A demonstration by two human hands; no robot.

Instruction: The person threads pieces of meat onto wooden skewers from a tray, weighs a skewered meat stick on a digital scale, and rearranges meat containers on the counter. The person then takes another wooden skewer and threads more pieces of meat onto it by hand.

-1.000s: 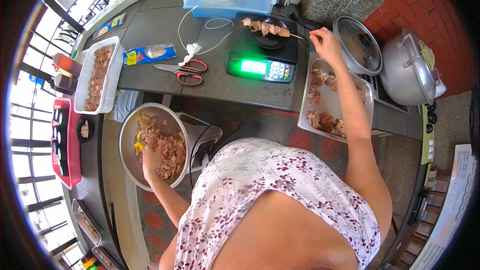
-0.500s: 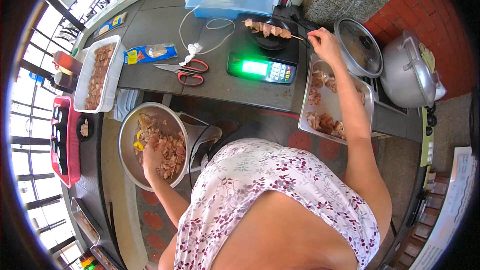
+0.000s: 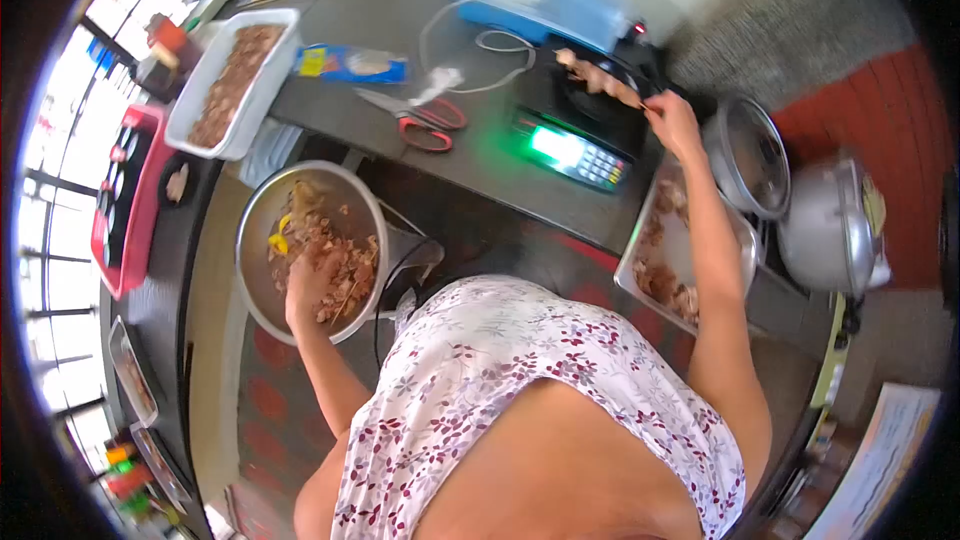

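My right hand (image 3: 674,124) pinches the bare end of the stick of a meat skewer (image 3: 600,78), which lies over the black plate of the digital scale (image 3: 572,156) with its display lit green. My left hand (image 3: 308,290) rests in the steel bowl (image 3: 262,310) among pieces of raw meat (image 3: 345,265); its fingertips are hidden in or against the meat. Yellow pieces (image 3: 279,242) lie beside it in the bowl. Under my right forearm a metal tray (image 3: 708,230) holds more meat chunks.
Red-handled scissors (image 3: 425,126) and a blue packet (image 3: 352,64) lie on the dark counter. A white container (image 3: 180,123) of skewered meat stands at the left, above a red basket (image 3: 112,285). A blue-clear box (image 3: 530,2) is at the back; a lidded pot (image 3: 752,160) stands right.
The camera view has turned, tilting the counter down to the right. My right hand has come onto the skewer's stick end. My left hand has stayed in the bowl.
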